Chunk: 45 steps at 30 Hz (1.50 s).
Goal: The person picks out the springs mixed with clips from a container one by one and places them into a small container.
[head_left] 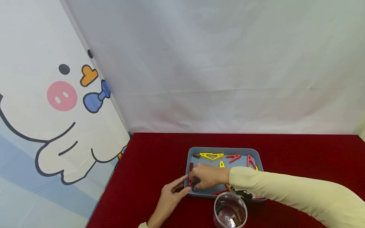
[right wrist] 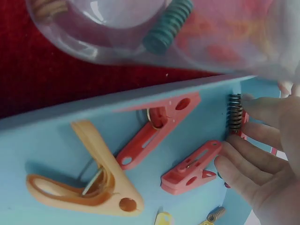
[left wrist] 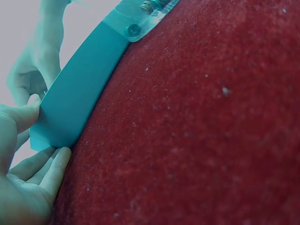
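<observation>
While the left hand [head_left: 168,196] holds the near left corner of the grey-blue tray [head_left: 223,148], its thumb at the rim and spread from the fingers at the lower edge, the right hand [head_left: 208,175] reaches inside that same corner. Its fingertips are at a dark spring [right wrist: 235,112]; whether they pinch it, I cannot tell. The spring lies in the tray, its long axis running along the short left wall, one end toward the near wall. Near it, a red clip [right wrist: 190,171] lies slantwise, and an orange clip [right wrist: 123,187] has its handles splayed. Just beside the near wall is a clear jar [head_left: 230,193] holding springs, one green [right wrist: 168,27].
</observation>
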### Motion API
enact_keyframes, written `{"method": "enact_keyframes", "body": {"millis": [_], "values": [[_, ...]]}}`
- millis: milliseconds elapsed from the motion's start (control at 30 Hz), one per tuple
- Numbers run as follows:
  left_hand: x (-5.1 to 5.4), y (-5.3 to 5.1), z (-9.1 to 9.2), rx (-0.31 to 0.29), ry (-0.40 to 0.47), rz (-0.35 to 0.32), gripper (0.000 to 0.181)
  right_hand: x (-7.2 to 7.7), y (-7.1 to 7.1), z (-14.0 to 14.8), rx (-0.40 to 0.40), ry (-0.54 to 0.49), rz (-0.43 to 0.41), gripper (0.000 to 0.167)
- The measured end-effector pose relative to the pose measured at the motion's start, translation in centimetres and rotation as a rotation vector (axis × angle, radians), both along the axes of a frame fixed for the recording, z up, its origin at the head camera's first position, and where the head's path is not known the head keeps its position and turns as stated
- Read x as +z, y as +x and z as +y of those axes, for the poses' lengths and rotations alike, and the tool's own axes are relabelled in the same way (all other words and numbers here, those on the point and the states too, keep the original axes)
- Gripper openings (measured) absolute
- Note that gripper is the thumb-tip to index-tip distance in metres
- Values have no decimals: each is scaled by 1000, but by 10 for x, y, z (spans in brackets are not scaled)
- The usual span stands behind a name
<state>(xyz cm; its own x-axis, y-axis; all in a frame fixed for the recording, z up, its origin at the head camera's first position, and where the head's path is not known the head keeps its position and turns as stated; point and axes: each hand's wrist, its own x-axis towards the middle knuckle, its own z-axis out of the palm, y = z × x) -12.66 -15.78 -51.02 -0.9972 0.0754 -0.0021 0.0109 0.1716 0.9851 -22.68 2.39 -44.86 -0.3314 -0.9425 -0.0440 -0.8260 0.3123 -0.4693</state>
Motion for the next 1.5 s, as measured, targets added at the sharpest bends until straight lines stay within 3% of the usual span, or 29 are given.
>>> {"method": "enact_keyframes", "body": {"millis": [367,633,867,1067,1300,1500], "values": [[-1,0,0,1,-9,2,45,-4,-2,-6,1,-2,99,12],[2,0,0,-3,15,-4,46,-7,-3,-8,-11,3,117,14],[0,1,0,-5,21,1,47,-6,-3,-10,11,-1,153,26],[-1,1,0,2,10,3,46,-7,-1,-13,1,3,164,13],[1,3,0,7,30,-6,49,-7,0,-16,-25,-2,213,35],[4,3,0,3,25,-9,50,-9,-1,-14,-37,-12,218,34]]}}
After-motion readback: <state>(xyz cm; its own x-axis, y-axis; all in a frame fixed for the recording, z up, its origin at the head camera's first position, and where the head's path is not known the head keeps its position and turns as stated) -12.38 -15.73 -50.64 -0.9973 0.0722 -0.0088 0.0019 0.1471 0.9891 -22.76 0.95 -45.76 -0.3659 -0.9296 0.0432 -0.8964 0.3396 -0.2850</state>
